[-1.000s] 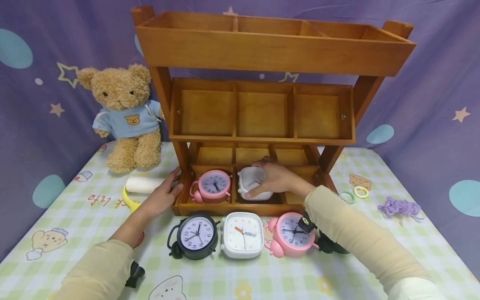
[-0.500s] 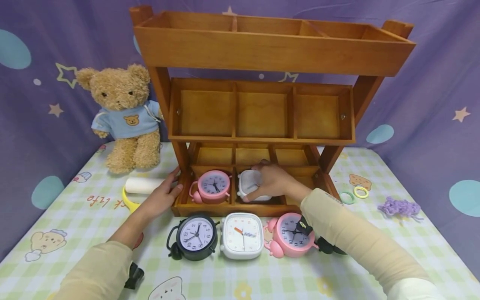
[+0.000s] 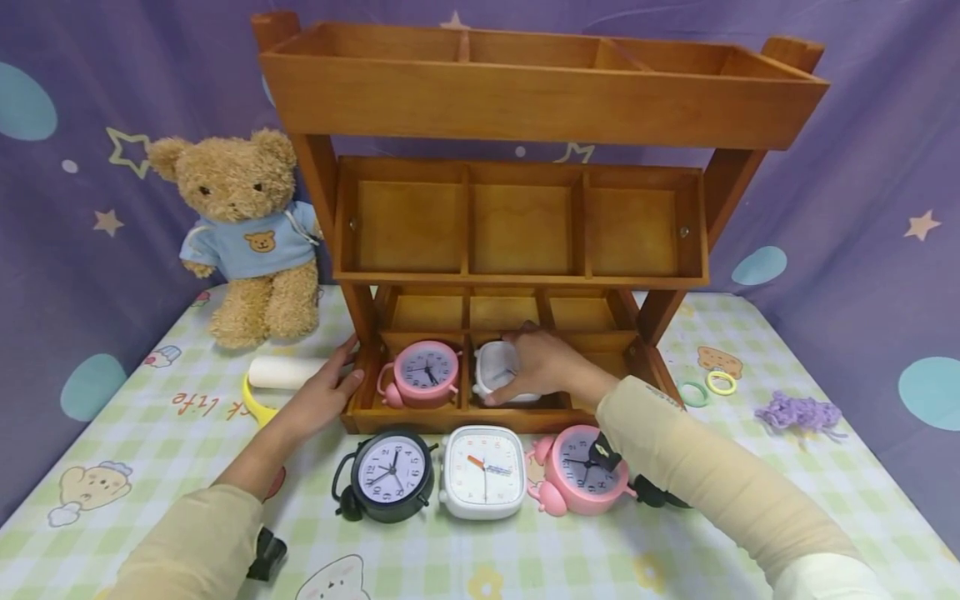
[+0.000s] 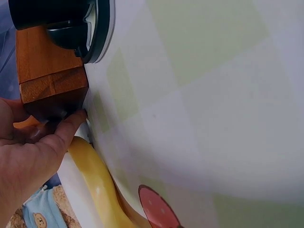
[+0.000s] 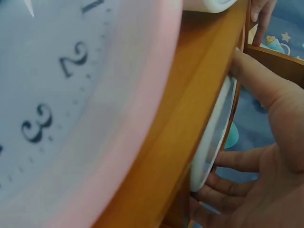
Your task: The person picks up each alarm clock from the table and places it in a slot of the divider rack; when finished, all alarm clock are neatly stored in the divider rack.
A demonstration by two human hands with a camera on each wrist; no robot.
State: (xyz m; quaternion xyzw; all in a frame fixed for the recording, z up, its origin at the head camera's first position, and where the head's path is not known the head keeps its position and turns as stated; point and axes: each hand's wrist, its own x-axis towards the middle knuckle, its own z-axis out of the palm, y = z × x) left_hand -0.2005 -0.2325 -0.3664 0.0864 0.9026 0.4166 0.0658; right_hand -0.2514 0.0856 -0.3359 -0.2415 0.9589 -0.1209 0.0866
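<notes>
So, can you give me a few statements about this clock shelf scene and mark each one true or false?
1. The right hand grips a white clock in the shelf's middle bottom compartment. True.
2. The left hand holds the black clock. False: it rests against the wooden shelf.
3. A pink clock sits in the left bottom compartment. True.
4. The teddy bear wears a red top. False: it is blue.
</notes>
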